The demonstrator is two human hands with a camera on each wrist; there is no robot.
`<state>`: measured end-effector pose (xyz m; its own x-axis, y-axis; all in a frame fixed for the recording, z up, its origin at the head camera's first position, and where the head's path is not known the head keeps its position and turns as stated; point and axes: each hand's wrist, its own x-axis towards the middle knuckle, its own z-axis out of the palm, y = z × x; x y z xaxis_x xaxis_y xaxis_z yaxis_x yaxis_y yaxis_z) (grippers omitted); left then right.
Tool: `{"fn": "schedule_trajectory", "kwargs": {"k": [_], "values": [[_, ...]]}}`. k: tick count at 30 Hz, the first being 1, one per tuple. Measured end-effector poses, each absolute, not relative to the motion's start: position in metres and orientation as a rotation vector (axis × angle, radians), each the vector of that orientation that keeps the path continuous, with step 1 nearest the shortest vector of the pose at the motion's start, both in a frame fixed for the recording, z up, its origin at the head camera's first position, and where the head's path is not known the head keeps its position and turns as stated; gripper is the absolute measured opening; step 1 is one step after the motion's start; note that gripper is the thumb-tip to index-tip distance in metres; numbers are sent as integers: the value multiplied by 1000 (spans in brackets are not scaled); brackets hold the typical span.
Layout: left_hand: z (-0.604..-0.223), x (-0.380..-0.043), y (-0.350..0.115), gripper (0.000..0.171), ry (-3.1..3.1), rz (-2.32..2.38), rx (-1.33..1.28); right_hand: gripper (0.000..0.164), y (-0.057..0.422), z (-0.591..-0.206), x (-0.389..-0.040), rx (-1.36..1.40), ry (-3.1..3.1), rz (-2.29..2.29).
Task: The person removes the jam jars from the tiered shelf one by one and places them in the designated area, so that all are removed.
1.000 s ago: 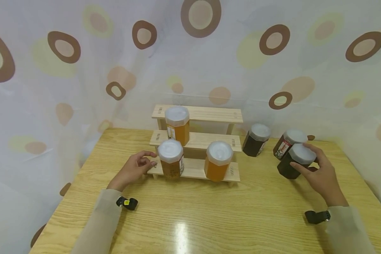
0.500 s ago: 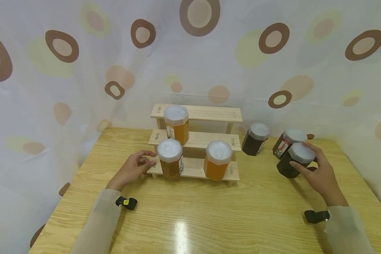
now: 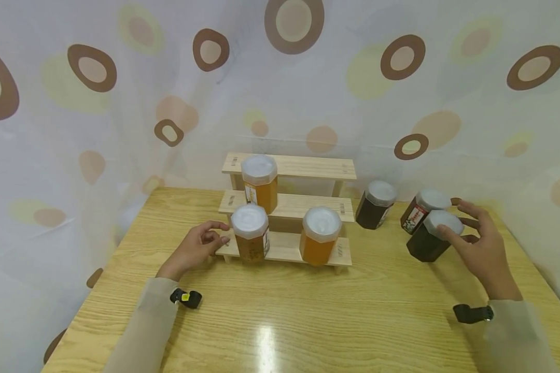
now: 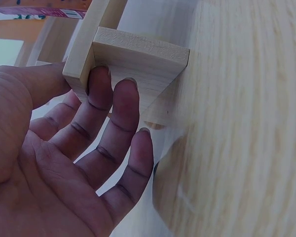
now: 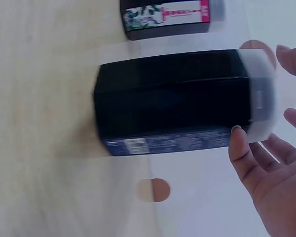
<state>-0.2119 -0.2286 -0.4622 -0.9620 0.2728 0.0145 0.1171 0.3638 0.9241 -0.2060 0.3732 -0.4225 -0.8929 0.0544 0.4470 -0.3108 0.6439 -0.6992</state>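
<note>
- Framing the dark jar [image 3: 424,247], the right grip [image 3: 485,246] has thumb and fingers apart.
- Handling this jar seems the step; lifting would call for closing around it.
- It stands toward the bench [image 3: 345,316]'s back right corner, a red-labelled jar [image 3: 416,216] close behind; easier room lies frontward.
- The left grip [image 3: 196,248] pinches the rack [image 3: 283,248]'s left end.

One wooden rack [image 3: 303,205] has three tiers. On it stand three amber-brown jars [image 3: 250,233] [image 3: 261,181] [image 3: 320,235]: two on its lowest tier, one on its middle. Right of the rack are three dark jars [image 3: 375,207] [image 3: 417,213] [image 3: 425,244]. Two hands [image 3: 196,247] [image 3: 484,248] flank it, one per side; one table [image 3: 331,316] lies beneath.
</note>
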Motion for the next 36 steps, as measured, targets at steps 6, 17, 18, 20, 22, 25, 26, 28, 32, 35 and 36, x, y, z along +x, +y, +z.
{"fn": "schedule_trajectory", "kwargs": {"k": [6, 17, 18, 20, 22, 25, 26, 28, 32, 35, 36], "values": [[-462, -212, -228, 34, 2471, 1668, 364, 72, 373, -406, -208, 250, -2384, 1186], [-461, -212, -228, 33, 2489, 1657, 369, 71, 357, -377, -214, 271, -2367, 1207], [-461, -212, -229, 33, 2489, 1656, 368, 71, 355, -376, -215, 274, -2373, 1220], [-461, -212, -229, 32, 2489, 1656, 361, 71, 349, -373, -218, 284, -2392, 1225], [-462, -211, -229, 32, 2490, 1657, 356, 72, 342, -371, -221, 310, -2403, 1237], [-462, -211, -229, 32, 2488, 1657, 358, 73, 329, -366, -226, 366, -2399, 1268], [-462, -211, -228, 33, 2487, 1658, 355, 73, 324, -364, -227, 388, -2393, 1286], [-462, -211, -228, 33, 2483, 1654, 355, 73, 314, -360, -230, 432, -2381, 1320], [-461, -211, -228, 33, 2484, 1646, 344, 72, 294, -352, -237, 519, -2359, 1354], [-461, -211, -228, 33, 2486, 1646, 357, 71, 279, -347, -244, 583, -2352, 1372], [-461, -210, -228, 34, 2486, 1647, 360, 71, 274, -346, -245, 602, -2352, 1374]]}}
